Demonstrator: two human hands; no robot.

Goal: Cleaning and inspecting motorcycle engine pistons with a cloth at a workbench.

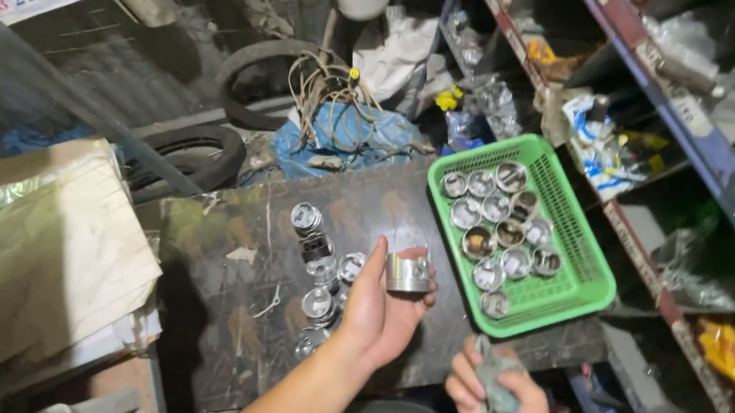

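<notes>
Several dull metal pistons [318, 272] lie on the stained dark board just left of the left hand [380, 312], which grips one shiny cylindrical piston [409, 273], the right hand [500, 409] closes on a crumpled grey rag [497, 382], and many more fill the green mesh basket [588, 271] beyond.

Left hand [382, 312] raised, grip closed; right hand [501, 407] cupped, palm up.

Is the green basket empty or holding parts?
Holding parts: about a dozen metal pistons lie inside the green basket.
</notes>
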